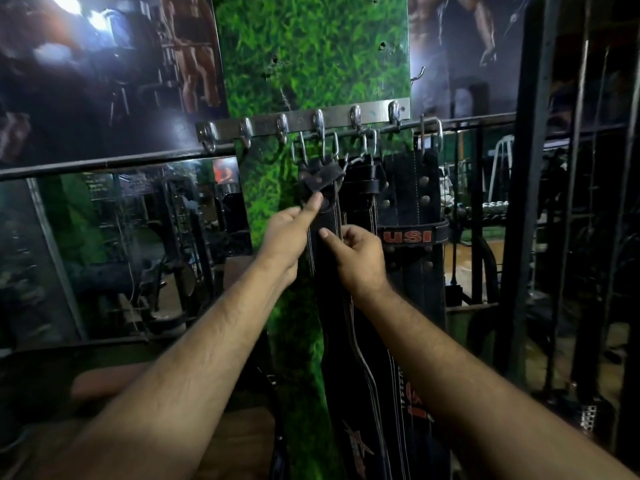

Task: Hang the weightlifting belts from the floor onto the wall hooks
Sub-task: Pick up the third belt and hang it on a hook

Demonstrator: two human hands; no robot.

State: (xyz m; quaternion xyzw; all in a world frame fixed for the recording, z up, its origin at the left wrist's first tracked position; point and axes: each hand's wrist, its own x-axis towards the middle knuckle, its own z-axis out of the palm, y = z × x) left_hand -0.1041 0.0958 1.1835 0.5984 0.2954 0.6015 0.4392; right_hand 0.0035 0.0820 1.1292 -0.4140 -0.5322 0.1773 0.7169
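Note:
Several black weightlifting belts hang by their metal buckles from a steel hook rail [370, 114] on a green grass-patterned wall panel. The leftmost belt [325, 296] hangs long down the panel. My left hand [289, 233] holds its upper part, thumb pressed against the strap just below the buckle flap [320, 178]. My right hand [356, 256] pinches the same belt's right edge a little lower. A belt with red "USI" lettering [410, 237] hangs to the right.
Empty hooks [246, 131] sit on the rail's left part. A dark horizontal bar [114, 164] runs along the wall above mirrors at left. Black metal rack uprights [530, 168] stand at right. A brownish bench surface [110, 379] lies at lower left.

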